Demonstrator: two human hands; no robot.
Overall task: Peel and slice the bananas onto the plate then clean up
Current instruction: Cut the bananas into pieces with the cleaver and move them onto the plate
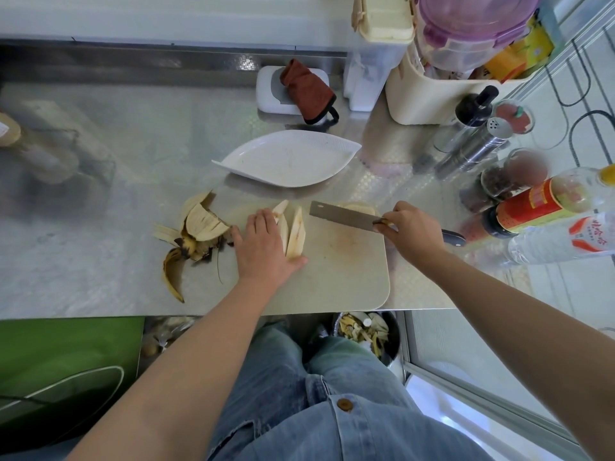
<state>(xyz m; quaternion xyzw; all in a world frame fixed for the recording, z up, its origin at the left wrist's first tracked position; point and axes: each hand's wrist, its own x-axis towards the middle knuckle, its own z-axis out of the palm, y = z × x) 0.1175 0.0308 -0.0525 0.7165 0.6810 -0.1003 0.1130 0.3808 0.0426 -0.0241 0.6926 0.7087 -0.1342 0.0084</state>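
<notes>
Head view: a person is working at a steel worktop [100,201], with a pale cutting board [349,277] lying at its near edge.
Banana: long peeled banana strips [296,234] are lying side by side on the left part of the board, and another pale banana piece [357,207] is showing just behind the blade.
Left hand: the left hand [263,242] is resting on the strips, its fingers [264,217] lying fairly flat over them and the thumb reaching to their near end.
Right hand: the right hand [411,227] is gripping the handle of a knife [342,216], fingers clenched round it, the blade hanging just above the board beside the strips.
Done so far: peeling is looking finished for this fruit, as the peels [196,236] are lying in a heap on the worktop, touching the board's left edge.
Still to do: cross-slicing, moving the pieces over, and the clean-up are all seeming to be ahead.
Plate: the white leaf-shaped plate [289,158] beyond the board is holding no fruit, only faint smears.
Bin: the bin [394,344] under the worktop is already holding peels and scraps.
Basket: the cream basket [416,101] at the back right is holding packets and a purple-lidded tub [472,24].
</notes>
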